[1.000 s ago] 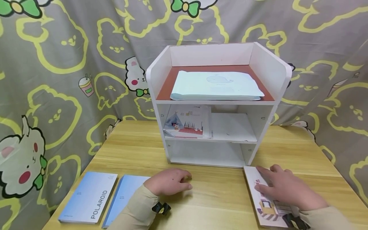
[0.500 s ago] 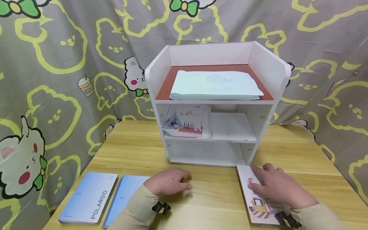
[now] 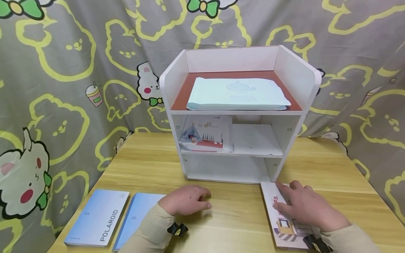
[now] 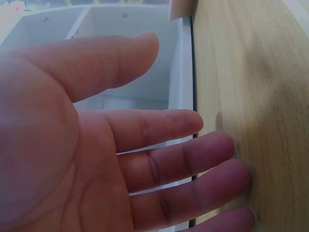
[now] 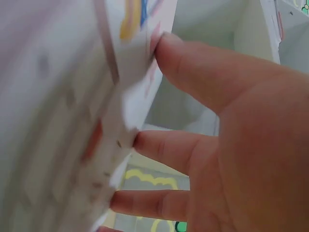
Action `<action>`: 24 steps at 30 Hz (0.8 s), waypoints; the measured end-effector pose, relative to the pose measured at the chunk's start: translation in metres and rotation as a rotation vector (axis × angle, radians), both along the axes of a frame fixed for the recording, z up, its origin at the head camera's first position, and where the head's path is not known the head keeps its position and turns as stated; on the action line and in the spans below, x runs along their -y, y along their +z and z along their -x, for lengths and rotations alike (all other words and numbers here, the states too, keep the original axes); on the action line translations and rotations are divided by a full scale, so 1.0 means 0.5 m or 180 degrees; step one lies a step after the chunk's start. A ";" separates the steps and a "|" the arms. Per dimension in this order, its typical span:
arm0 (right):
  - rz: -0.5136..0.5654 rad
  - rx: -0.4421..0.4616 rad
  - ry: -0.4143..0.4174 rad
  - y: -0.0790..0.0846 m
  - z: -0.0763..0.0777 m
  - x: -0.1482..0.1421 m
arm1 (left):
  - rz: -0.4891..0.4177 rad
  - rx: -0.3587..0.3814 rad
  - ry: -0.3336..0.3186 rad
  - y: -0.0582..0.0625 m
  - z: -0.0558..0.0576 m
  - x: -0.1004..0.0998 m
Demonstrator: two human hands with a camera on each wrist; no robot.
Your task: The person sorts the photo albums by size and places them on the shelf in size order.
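On the right of the table lies a pale pink book [image 3: 286, 225] with a cartoon cover showing a yellow piece of furniture. My right hand [image 3: 311, 207] rests on it, fingers spread and fingertips touching the cover, as the right wrist view also shows. Its far edge lies by the front right corner of a white shelf unit [image 3: 227, 182]. My left hand [image 3: 186, 200] is relaxed just above or on the wood and holds nothing; in the left wrist view its palm [image 4: 38, 145] is bare. A blue book [image 3: 136, 211] lies partly under my left forearm.
A second blue book [image 3: 96, 218], marked POLAROID, lies at the far left. The shelf's top carries a pale whale-print packet [image 3: 237, 93]. Illustrated booklets [image 3: 207, 133] lie on its middle level. A patterned curtain [image 3: 110, 70] surrounds the wooden table [image 3: 145, 154].
Between one second and half a second ago, my right hand and the pink book under it shifted slightly left; since then they have stayed put. My left hand has not moved.
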State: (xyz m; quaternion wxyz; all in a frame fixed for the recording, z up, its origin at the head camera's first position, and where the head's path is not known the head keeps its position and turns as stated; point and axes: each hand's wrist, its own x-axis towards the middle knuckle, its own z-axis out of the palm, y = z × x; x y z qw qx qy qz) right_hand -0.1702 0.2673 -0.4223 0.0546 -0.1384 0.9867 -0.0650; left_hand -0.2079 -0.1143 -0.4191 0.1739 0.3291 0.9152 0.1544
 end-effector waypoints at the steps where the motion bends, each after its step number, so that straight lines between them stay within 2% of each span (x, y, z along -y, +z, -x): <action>1: 0.0003 -0.0014 0.0025 0.000 -0.004 0.004 | 0.0001 -0.0002 -0.0006 0.000 0.000 0.000; 9: -0.0005 -0.0175 0.0226 0.000 -0.029 0.066 | 0.0011 0.0001 0.0007 -0.002 0.001 -0.003; 16: 0.0025 -0.0165 0.0382 0.004 -0.022 0.152 | 0.0021 0.0007 -0.0049 -0.005 -0.001 -0.008; 24: 0.0085 -0.0093 0.0521 0.012 0.000 0.263 | -0.0028 0.0039 -0.0044 -0.005 0.000 -0.010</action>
